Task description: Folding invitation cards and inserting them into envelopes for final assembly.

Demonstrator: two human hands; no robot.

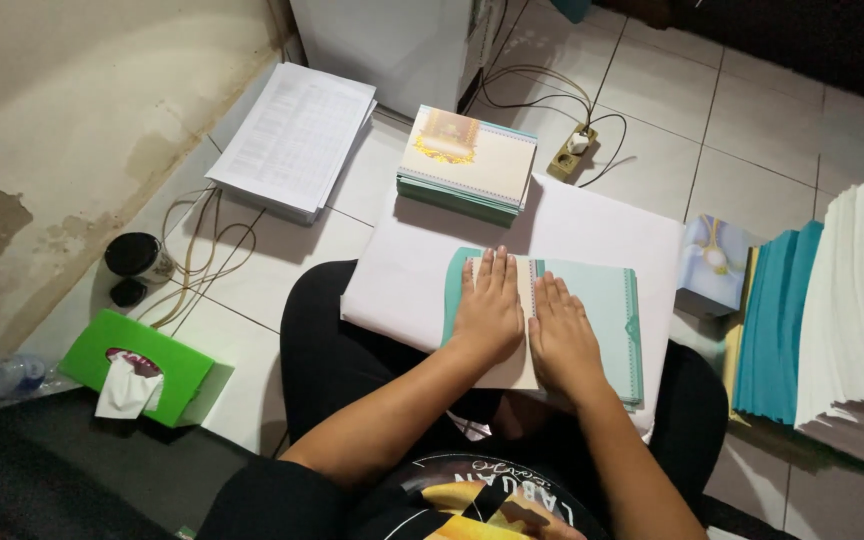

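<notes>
A teal booklet (592, 310) lies opened flat on a large white sheet (592, 230) spread across the person's lap, near the sheet's near edge, with a cream inner leaf (522, 330) running down its middle. Both hands press on it, palms down and fingers straight, grasping nothing: the left hand (487, 310) covers the left half, the right hand (560, 335) sits just beside it on the right half, seemingly to hold the fold flat against the sheet. At the sheet's far edge stands a neat stack of like booklets (467, 160), teal-sided, the top cover cream with a gold ornament. Off the right edge lies a small pale blue card (714, 262) with a gold figure, then a tall pile of teal covers (777, 325) and a taller pile of white paper (862, 300), all within arm's reach. Farther left on the tiled floor (752, 130) rest a stack of printed sheets (292, 135), a dark-lidded cup (135, 257), loose cables (202, 260) and a green tissue box (142, 365) with a tissue pulled up. A power strip (573, 148) sits beyond the stack.
</notes>
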